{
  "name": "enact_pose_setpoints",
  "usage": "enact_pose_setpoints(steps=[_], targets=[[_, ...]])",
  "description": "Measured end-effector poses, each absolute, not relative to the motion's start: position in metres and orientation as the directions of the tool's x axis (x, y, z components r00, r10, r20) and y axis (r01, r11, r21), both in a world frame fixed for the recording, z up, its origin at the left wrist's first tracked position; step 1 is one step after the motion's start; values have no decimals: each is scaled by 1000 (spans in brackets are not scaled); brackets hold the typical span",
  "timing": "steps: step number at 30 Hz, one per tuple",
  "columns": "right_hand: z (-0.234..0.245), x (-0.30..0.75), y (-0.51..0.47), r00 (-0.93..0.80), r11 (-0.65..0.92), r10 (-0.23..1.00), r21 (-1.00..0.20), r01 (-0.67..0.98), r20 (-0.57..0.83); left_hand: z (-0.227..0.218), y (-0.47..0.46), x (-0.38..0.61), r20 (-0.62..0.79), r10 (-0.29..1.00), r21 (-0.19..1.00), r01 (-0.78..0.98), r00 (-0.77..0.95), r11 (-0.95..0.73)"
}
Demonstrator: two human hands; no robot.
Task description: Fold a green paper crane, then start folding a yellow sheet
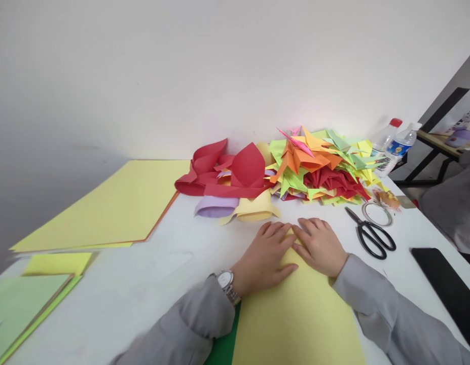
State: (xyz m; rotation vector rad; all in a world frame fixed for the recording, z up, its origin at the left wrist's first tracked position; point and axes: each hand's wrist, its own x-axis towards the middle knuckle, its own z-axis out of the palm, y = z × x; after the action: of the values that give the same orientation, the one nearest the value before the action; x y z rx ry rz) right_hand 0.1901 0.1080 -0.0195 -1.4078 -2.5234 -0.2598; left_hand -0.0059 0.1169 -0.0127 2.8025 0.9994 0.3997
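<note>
Resting over the far end of a yellow sheet [301, 319], near the middle of the surface [139, 289], the left hand [263, 261] and right hand [321, 249] lie side by side, fingers on the paper. Whether either grip is pinching it, I cannot tell. This looks like aligning or creasing; the next move probably calls for steady, even pressure from both hands.

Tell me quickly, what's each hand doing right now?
Left hand: open, thumb spread, resting on the yellow paper.
Right hand: at the paper's far end; whether it pinches can't be told.
</note>
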Motion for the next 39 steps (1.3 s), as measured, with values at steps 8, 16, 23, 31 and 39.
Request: enact_pose_setpoints(steps=[8,16,23,31,39], targets=[[-22,191,109,-532,539,787,72,839,313,-15,113,-8,218,629,153,610,746,-777],[-24,192,111,-561,572,726,103,813,398,-11,111,-7,194,622,58,624,759,-780],[-23,197,108,-569,591,692,104,800,444,-13,112,-7,191,622,33,628,759,-777],[-23,198,108,-564,596,703,74,799,433,-12,121,-7,196,660,199,630,725,-751],[-22,198,108,-577,599,684,109,793,447,-16,119,-1,246,690,224,653,680,-724]])
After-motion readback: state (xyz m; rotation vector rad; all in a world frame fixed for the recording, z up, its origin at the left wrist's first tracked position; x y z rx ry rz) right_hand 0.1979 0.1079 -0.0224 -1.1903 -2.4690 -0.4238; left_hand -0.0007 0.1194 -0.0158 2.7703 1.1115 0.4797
